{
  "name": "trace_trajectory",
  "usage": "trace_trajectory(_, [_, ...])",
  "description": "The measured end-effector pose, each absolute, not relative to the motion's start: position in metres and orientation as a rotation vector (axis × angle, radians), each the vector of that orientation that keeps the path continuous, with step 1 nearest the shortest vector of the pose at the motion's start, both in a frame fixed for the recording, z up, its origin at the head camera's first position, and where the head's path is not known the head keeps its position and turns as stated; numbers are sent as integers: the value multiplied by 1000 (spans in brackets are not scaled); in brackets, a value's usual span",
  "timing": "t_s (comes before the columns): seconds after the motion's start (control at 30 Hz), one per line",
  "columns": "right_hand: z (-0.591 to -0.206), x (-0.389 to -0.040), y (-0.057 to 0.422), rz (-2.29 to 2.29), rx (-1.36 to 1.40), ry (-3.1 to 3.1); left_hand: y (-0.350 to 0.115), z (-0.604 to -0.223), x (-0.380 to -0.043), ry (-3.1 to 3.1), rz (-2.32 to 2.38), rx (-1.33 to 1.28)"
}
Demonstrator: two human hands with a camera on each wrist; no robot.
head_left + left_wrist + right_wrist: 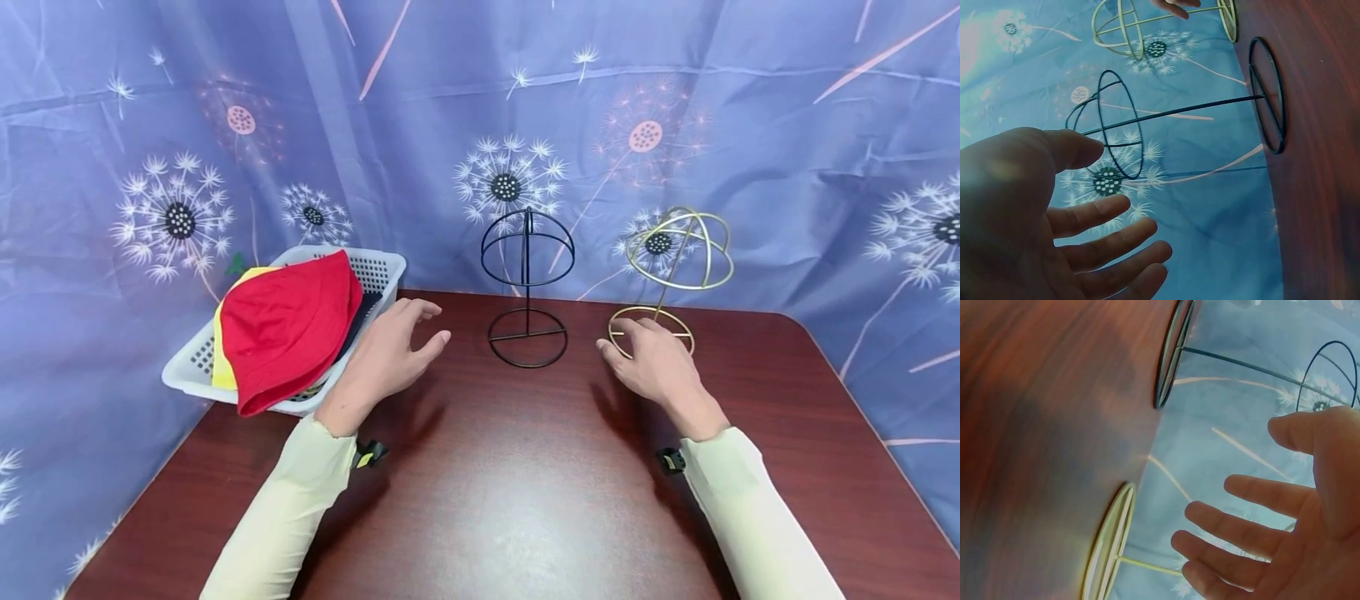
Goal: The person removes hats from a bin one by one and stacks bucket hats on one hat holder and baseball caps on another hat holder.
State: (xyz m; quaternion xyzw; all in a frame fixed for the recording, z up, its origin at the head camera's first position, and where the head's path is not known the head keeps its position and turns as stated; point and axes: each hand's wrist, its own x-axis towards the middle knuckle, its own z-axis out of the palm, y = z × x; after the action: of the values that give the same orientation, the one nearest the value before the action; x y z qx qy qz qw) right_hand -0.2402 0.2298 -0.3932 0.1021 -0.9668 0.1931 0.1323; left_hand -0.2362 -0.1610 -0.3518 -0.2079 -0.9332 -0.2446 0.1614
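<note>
On the tabletop (517,500), by the far left corner, a white basket (386,268) holds a red bucket hat (288,312), beside my left hand (390,350). Near the far edge stand a black wire stand (527,300) and, just past my right hand (654,360), a gold wire stand (684,288). My fingers are spread.

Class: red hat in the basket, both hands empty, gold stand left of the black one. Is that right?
No: the gold stand is right of the black stand, as the head view shows. The red hat is in the basket, and the left hand and right hand are empty.
</note>
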Motion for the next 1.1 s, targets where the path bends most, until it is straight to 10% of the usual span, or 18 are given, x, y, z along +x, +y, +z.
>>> trace_trajectory(1.1, [-387,-253,147,590,482,-2746,-240,-315,-218,-2641,-774,-484])
